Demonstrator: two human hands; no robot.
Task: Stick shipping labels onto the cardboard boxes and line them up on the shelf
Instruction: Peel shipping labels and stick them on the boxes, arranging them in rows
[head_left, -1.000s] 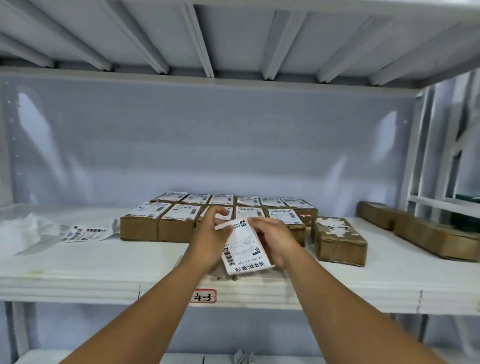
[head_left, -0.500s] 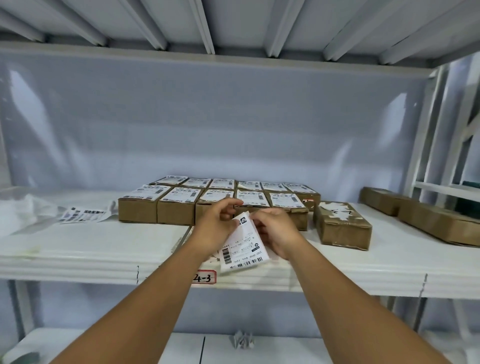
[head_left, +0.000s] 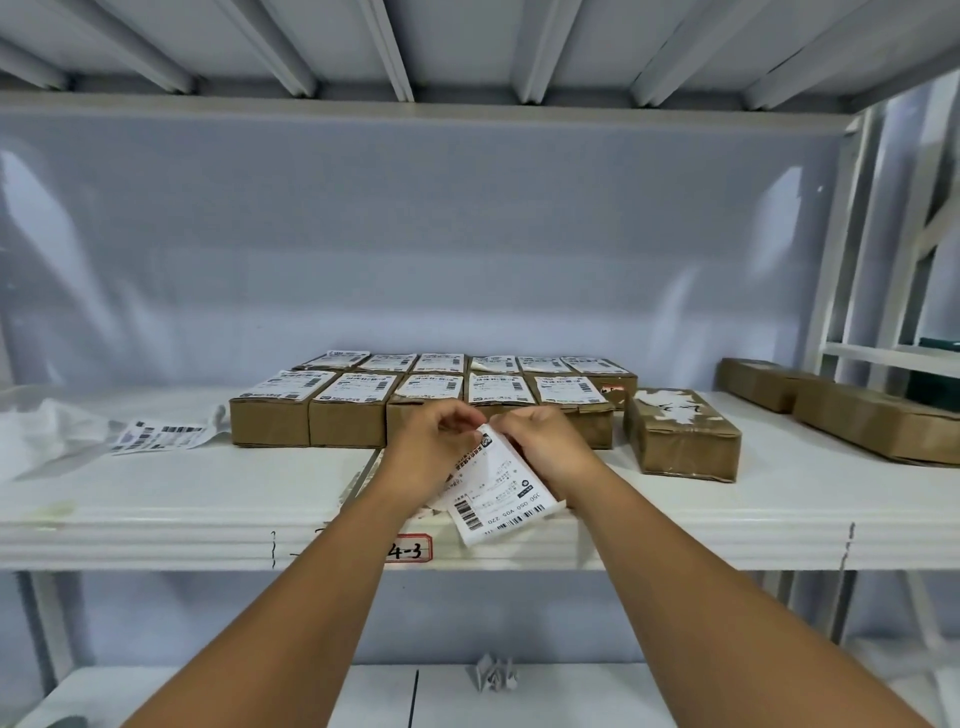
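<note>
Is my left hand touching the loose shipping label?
Touching. The head view shows the left hand pinching the top corner of the shipping label.

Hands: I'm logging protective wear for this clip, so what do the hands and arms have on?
Nothing: the left hand and right hand are ungloved, the left forearm and right forearm bare to the frame's edge. No sleeve, watch, bracelet or ring shows.

Held label (head_left: 498, 488): white, barcode-printed, hanging tilted over the shelf's front edge, being pinched at its top end by the left hand (head_left: 436, 452) and right hand (head_left: 550, 447).
Labelled boxes (head_left: 358, 410): brown, lying flat in two touching rows at 12 o'clock from the held label.
Unlabelled box (head_left: 680, 441): sitting alone at 2 o'clock, torn white patches on top.
Shelf (head_left: 156, 499): white, carrying every box.
</note>
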